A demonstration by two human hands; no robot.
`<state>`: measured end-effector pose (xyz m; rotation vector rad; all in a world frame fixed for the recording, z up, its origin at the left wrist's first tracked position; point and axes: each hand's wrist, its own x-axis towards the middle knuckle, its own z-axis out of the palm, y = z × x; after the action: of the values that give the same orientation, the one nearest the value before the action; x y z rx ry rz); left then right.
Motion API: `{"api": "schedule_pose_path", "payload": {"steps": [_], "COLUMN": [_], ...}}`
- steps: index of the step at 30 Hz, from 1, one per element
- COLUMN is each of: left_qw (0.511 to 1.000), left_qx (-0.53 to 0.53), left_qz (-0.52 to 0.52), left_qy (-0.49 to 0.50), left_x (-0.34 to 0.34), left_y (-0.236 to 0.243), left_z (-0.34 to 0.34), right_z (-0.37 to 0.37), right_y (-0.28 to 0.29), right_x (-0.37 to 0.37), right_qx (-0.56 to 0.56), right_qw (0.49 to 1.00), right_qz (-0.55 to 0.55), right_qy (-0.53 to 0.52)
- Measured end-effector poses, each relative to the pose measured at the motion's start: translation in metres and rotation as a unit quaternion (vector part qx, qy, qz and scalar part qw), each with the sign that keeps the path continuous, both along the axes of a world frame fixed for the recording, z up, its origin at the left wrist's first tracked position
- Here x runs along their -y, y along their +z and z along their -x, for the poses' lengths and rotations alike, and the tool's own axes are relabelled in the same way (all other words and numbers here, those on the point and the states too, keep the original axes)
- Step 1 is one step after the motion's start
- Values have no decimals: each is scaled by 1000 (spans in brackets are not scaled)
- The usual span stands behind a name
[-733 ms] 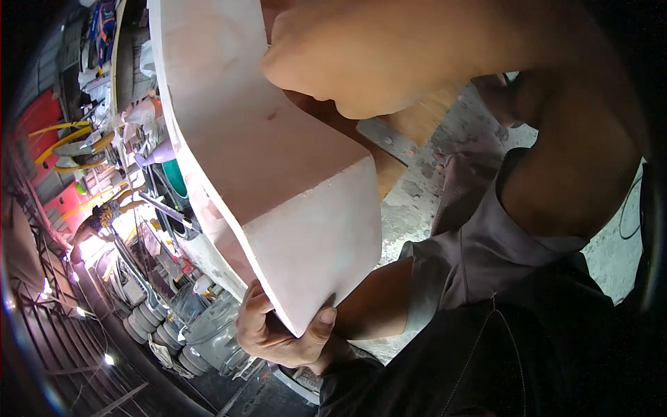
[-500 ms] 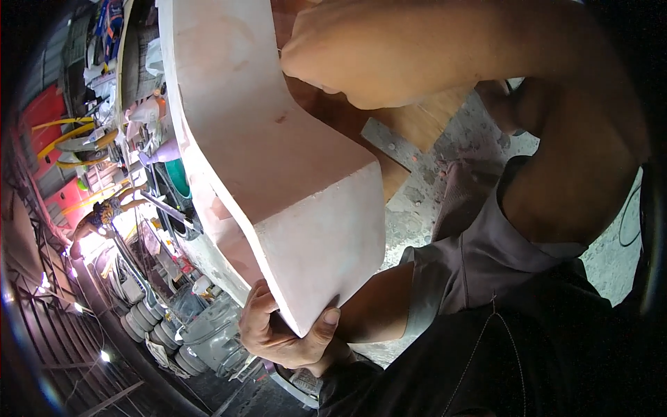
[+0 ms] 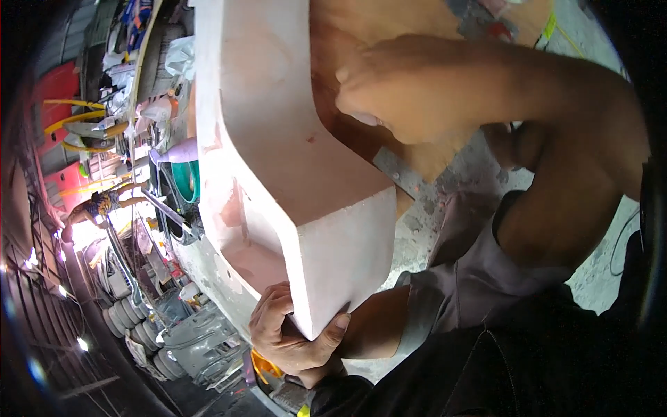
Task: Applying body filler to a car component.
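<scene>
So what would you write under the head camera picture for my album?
Left hand grips the lower corner of a big pale pink curved moulded panel while the right hand presses near its upper inner edge.

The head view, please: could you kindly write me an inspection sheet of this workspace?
Surface: grey speckled concrete floor below the work.
Job's things: large pale pink curved panel, dusty, with a matte face and thick lower end.
Clutter: teal tub, yellow hoses, stacked wheels at left.
Grips: left hand clasps the panel's lower corner; right hand presses on its inner curve, and what it holds is hidden.
Cables: thin dark cable on the floor at right.
Surroundings: another person far left, in bright light.
</scene>
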<state>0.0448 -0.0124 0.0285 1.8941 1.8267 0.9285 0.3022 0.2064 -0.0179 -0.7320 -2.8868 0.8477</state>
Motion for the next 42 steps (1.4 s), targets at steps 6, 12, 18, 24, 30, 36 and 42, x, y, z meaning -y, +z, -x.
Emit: {"api": "schedule_pose_path", "payload": {"steps": [6, 12, 18, 24, 30, 36, 42], "left_qw": [999, 1000, 994, 990, 958, 918, 909], "left_qx": [-28, 10, 102, 133, 226, 344, 387], "left_qz": [23, -15, 16, 3, -161, -178, -141], "left_qy": [-21, -18, 26, 36, 69, 86, 60], "left_x": [-7, -11, -16, -37, -82, -111, -128], "left_y": [16, 49, 82, 117, 161, 212, 229], "left_z": [12, 21, 40, 44, 75, 116, 145], "right_z": [9, 16, 12, 10, 20, 32, 38], "right_y": [-2, 6, 2, 7, -2, 23, 13], "right_x": [-3, -3, -9, -12, -11, 0, 5], "right_qx": [-49, -110, -144, -122, -171, -151, -185], "right_qw": [998, 991, 987, 991, 985, 988, 982], "right_qz": [16, 40, 23, 53, -5, 34, 25], "right_qy": [-32, -68, -64, -25, 24, 17, 41]}}
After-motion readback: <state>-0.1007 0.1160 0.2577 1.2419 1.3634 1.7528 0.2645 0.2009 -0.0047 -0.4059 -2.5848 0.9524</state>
